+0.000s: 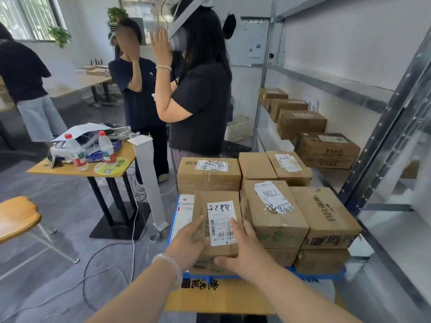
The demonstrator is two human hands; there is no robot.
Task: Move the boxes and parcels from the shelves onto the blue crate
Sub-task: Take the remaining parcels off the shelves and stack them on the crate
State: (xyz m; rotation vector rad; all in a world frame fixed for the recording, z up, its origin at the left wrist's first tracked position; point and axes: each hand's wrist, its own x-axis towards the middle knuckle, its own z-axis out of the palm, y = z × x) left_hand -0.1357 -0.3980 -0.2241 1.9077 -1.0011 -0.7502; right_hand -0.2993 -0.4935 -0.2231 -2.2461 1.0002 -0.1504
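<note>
Left hand (189,241) and right hand (245,250), fingers partly curled, grip opposite sides of a rectangular cardboard box (217,206) with a white paper label, at the near-left corner of the blue crate (326,274).

Left hand (186,241): bare.
Bangle (168,264): one, milky white, slightly translucent, a smooth, rounded, plain band; worn on the left wrist, directly behind that hand.
Left forearm (140,299): bare from the bangle down to the lower frame edge.
Right hand (243,250): bare, to the right of the bangle.
Right forearm (303,304): bare, lower right of the bangle, running to the frame edge.
</note>
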